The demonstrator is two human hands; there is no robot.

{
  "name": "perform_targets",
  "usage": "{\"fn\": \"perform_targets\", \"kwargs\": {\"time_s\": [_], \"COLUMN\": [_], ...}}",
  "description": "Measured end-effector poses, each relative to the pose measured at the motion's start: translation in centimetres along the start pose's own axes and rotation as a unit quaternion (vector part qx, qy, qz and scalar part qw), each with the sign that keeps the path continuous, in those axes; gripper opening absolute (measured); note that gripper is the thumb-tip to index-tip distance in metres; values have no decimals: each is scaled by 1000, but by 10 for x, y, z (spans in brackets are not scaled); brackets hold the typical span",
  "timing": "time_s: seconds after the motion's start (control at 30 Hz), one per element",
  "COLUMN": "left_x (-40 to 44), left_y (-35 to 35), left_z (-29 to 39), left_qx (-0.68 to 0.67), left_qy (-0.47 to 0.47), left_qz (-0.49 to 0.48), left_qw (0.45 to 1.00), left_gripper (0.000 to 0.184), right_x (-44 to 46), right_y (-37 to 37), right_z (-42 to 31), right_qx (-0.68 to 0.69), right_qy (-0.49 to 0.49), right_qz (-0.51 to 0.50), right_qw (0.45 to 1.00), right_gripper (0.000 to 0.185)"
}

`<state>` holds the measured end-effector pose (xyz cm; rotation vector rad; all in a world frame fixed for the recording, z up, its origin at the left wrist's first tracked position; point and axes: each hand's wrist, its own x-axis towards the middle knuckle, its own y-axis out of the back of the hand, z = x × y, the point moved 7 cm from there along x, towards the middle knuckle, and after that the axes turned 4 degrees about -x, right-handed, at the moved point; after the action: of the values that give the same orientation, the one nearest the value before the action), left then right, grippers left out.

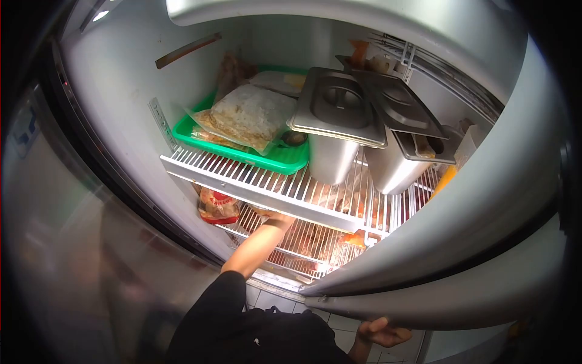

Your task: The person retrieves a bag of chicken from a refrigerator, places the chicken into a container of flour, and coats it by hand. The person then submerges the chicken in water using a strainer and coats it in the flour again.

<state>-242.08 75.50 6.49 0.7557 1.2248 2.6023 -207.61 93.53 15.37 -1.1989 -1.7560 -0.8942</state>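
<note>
Reaching beneath the upper shelf [260, 197] with the left hand [280, 219] (fingers hidden, so can't tell open or closed); holding the right hand [385, 332] loosely curled by the door [436, 303], below the shelf, grip unclear. Red-marked bag [219, 207] under the shelf's left end; atop it, green tray [260, 161] left, lidded pans [334, 159] right.

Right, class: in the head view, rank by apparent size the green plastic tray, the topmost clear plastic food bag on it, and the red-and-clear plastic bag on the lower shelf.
1. Green plastic tray
2. Topmost clear food bag
3. Red-and-clear plastic bag, partly hidden
</note>
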Motion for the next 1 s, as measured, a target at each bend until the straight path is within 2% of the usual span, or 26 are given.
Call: {"fn": "perform_targets", "kwargs": {"time_s": [0.2, 0.3, 0.4, 0.5, 0.57, 0.77, 0.87, 1.0], "left_x": [33, 47, 54, 52, 49, 36, 39, 42], "left_y": [-27, -39, -45, -52, -53, -62, -62, -64], "left_z": [6, 9, 14, 24, 33, 61, 67, 67], "left_qx": [-9, -13, -16, -21, -20, -15, -16, -18], "left_qy": [5, 12, 13, 15, 10, 1, 1, 2], "left_qz": [0, -1, 4, 10, 20, 29, 19, 7], "left_qw": [1000, 1000, 1000, 1000, 1000, 999, 1000, 1000], "left_gripper": [36, 36, 35, 34, 34, 33, 32, 31], "right_x": [3, 3, 1, 0, 9, 13, 15, 10], "right_y": [-4, -3, -3, 4, -2, -3, -3, 0], "right_z": [-1, -1, 3, 6, -4, -10, -13, -10], "right_qx": [-4, -13, -12, -11, 13, 22, 34, 20], "right_qy": [13, -11, 16, 21, 34, 67, 47, 28], "right_qz": [11, 17, 45, 27, 48, 69, 60, 62], "right_qw": [1000, 1000, 999, 999, 998, 995, 997, 997], "right_gripper": [41, 43, 46, 48, 38, 34, 27, 28]}}
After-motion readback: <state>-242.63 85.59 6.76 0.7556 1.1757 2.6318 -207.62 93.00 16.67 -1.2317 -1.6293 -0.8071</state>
